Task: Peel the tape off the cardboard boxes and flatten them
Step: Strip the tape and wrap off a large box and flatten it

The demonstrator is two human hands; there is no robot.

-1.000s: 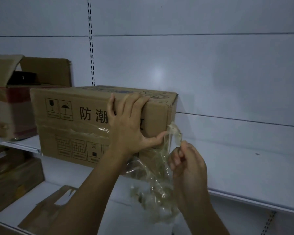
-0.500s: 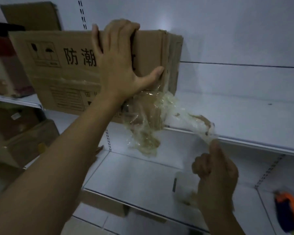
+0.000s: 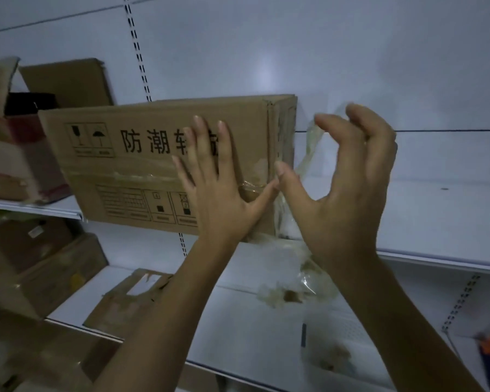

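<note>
A closed cardboard box (image 3: 153, 171), printed with handling symbols, is steadied at the edge of the upper shelf (image 3: 436, 222) by the left hand (image 3: 215, 193), pressed flat against its front with fingers straight and spread. The right hand (image 3: 348, 199) is held just beside the box's right end, thumb and curved fingers apart, nothing pinched. Clear tape (image 3: 292, 275) hangs crumpled from that end, below the right hand; a strand rises near its fingertips, contact not discernible. At left, an open box (image 3: 9, 154) is seen with a dark item (image 3: 29, 104) inside.
</note>
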